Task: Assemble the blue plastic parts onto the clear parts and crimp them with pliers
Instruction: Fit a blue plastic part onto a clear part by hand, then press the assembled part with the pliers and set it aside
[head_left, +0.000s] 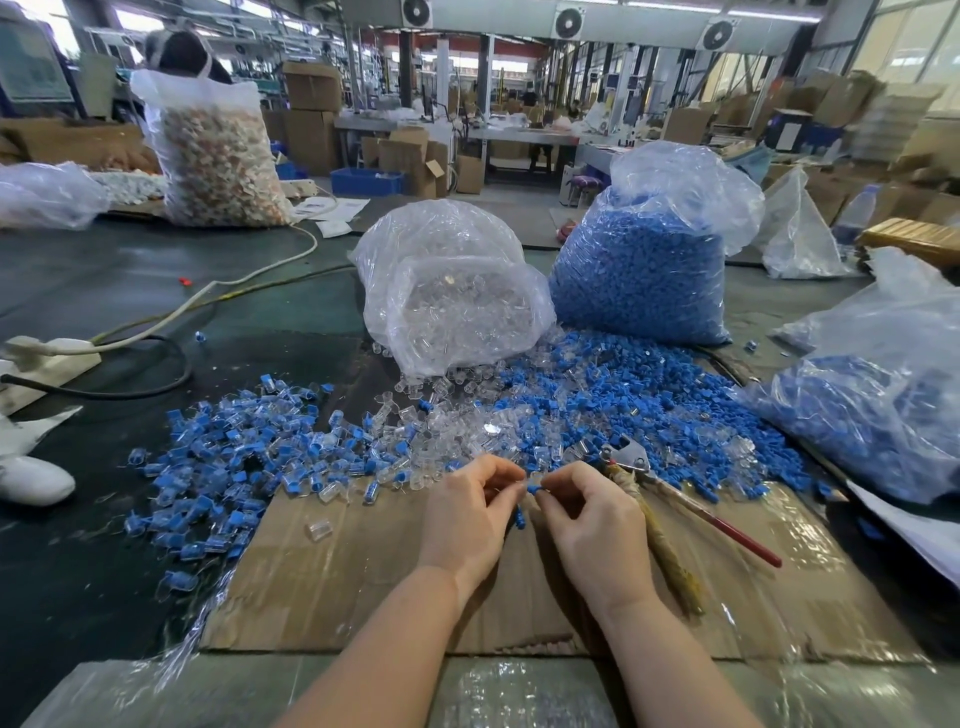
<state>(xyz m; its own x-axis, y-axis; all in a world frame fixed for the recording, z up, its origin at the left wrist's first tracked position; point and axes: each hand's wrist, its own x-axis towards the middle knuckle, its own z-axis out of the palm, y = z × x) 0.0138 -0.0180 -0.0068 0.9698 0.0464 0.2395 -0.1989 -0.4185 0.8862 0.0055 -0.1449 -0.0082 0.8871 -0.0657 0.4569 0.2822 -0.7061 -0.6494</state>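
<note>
My left hand and my right hand meet fingertip to fingertip over the cardboard sheet. My right hand pinches a small blue part; my left pinches what looks like a clear part against it, mostly hidden by the fingers. Another blue piece shows below my left fingers. The pliers, with one red and one wrapped handle, lie just right of my right hand. Loose clear parts and loose blue parts are heaped beyond my hands. Assembled blue-and-clear pieces spread to the left.
A bag of clear parts and a bag of blue parts stand behind the heaps. Another bag of blue parts lies at right. A power strip with cables sits at left. One clear part lies alone on the cardboard.
</note>
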